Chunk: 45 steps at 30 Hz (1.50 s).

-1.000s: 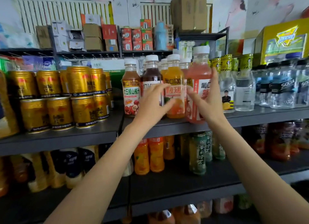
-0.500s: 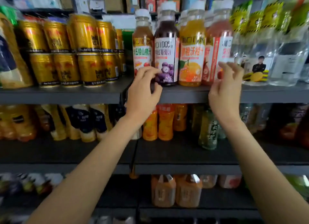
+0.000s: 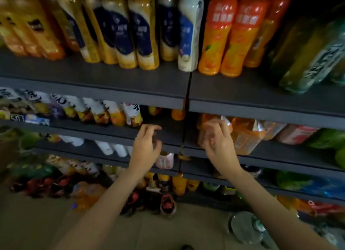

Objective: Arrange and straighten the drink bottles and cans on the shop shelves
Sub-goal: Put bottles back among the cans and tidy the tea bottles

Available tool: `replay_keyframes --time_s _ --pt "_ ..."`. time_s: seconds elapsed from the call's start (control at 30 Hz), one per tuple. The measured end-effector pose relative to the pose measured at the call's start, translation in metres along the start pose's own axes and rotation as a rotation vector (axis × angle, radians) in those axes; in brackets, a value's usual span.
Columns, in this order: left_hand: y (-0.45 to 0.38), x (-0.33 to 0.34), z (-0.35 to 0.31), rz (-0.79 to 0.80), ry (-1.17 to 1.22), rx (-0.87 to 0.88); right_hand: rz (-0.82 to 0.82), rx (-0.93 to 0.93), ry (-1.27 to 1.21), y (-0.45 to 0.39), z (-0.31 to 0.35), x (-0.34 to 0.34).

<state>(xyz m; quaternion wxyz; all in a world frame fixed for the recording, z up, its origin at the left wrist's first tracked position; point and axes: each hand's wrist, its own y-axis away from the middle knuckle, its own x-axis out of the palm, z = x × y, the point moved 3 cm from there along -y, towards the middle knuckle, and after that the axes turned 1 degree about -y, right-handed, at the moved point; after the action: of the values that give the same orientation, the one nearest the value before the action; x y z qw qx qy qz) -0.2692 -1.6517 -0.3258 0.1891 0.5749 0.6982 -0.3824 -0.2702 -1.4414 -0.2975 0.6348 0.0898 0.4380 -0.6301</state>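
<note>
I look down at the lower shop shelves. My left hand (image 3: pixel 145 147) hangs in front of a bare stretch of the second dark shelf (image 3: pixel 168 135), fingers loosely curled and holding nothing. My right hand (image 3: pixel 218 143), blurred, hovers in front of a clear orange drink bottle (image 3: pixel 246 135) on that shelf with its fingers loosely bent. Whether it touches the bottle I cannot tell. Above, tall yellow bottles with navy labels (image 3: pixel 143 31), a white bottle (image 3: pixel 188 31) and orange bottles (image 3: pixel 216 35) stand in rows.
Green tea bottles (image 3: pixel 308 53) lean at the upper right. Fruit drink bottles with white labels (image 3: pixel 97 109) fill the second shelf's left side. More bottles crowd the lowest shelves and the tan floor (image 3: pixel 37 221). A round grey object (image 3: pixel 244 229) lies on the floor at the right.
My view has dropped from the top shelf of juice bottles and gold cans to the lower shelves. Both hands have left the juice bottles and come down empty.
</note>
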Motion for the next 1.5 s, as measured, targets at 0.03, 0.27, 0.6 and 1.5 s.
replay_keyframes --time_s 0.03,0.27,0.6,1.5 --pt "0.006 0.002 0.01 0.037 0.008 -0.017 0.042 0.069 -0.015 0.007 -0.003 0.016" --pt "-0.004 0.022 0.102 0.136 -0.207 -0.159 0.079 0.541 -0.268 -0.02 -0.043 0.138" --pt "-0.032 0.06 0.17 0.147 -0.417 0.056 -0.305 0.668 -0.328 -0.105 -0.1 0.226" --pt "-0.031 0.049 0.177 0.038 0.3 -0.081 -0.144 0.425 -0.11 -0.051 -0.033 0.233"
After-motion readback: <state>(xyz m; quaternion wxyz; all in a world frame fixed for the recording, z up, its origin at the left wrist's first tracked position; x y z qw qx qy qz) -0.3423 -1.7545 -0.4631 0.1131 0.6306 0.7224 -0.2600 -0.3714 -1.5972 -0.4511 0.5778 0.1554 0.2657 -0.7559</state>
